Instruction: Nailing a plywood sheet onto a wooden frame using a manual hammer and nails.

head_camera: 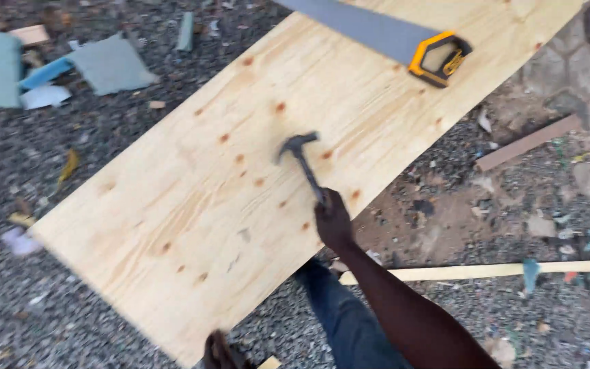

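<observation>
My right hand (333, 220) grips the handle of a dark claw hammer (300, 153), whose head hangs over the middle of a large pale plywood sheet (192, 205) with reddish knots. My left hand (218, 351) shows only partly at the bottom edge, at the near corner of the sheet; its fingers are mostly out of frame. A handsaw with a grey blade and a yellow and black handle (438, 58) lies on the far end of the sheet.
Gravel ground surrounds the sheet. Grey-green and blue scraps (104, 65) lie at the upper left. A thin wooden strip (486, 271) lies to the right, a reddish batten (528, 142) farther back. My trouser leg (339, 311) is below the sheet.
</observation>
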